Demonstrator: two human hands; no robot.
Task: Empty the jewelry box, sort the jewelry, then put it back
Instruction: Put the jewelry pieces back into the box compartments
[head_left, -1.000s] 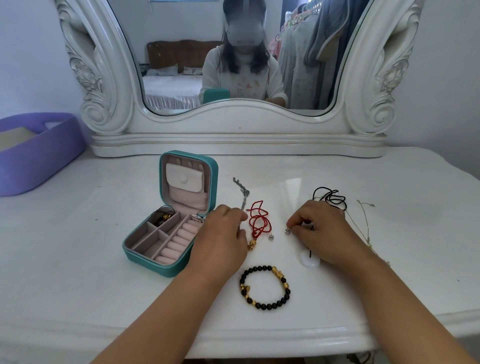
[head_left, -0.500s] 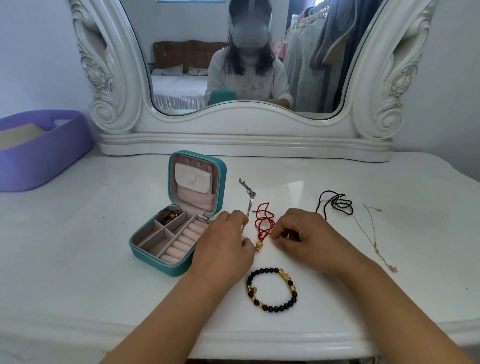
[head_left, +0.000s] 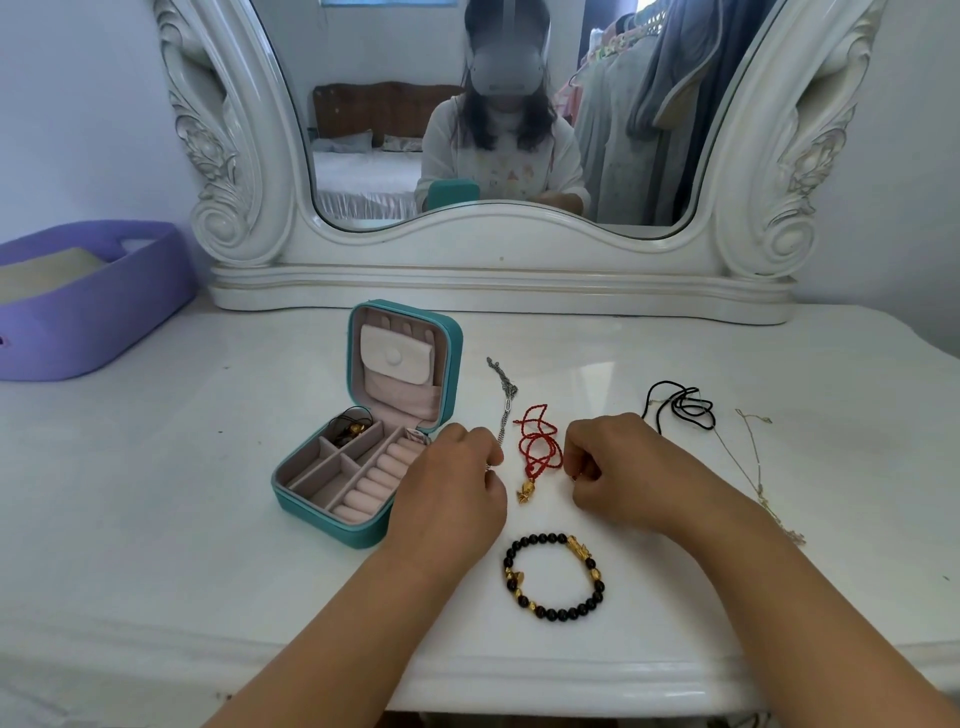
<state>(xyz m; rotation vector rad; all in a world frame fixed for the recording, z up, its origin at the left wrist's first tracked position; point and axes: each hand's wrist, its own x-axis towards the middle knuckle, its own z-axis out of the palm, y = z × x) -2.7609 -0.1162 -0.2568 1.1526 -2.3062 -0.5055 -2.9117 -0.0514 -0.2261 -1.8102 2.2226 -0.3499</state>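
The teal jewelry box (head_left: 441, 364) stands open left of centre, with a dark cord and gold bead (head_left: 355, 429) in its back compartment. My left hand (head_left: 452, 488) lies beside the box, fingers curled, pinching the lower end of the silver chain (head_left: 507, 391). A red cord necklace with a gold pendant (head_left: 537, 449) lies between my hands. My right hand (head_left: 618, 462) has curled fingers that pinch something tiny, apparently an ear stud, mostly hidden. Closer to me lies a black bead bracelet (head_left: 553, 578). A black cord (head_left: 681, 405) runs under my right hand.
A thin pale chain (head_left: 756, 467) lies at the right. A purple tray (head_left: 88, 301) sits at the far left. The ornate white mirror (head_left: 498, 280) stands along the back. The white dresser top (head_left: 156, 493) ends in a rounded front edge.
My right hand moved left from the black cord to the red necklace. The two small studs that lay on the table are out of sight. My left hand stayed by the silver chain.
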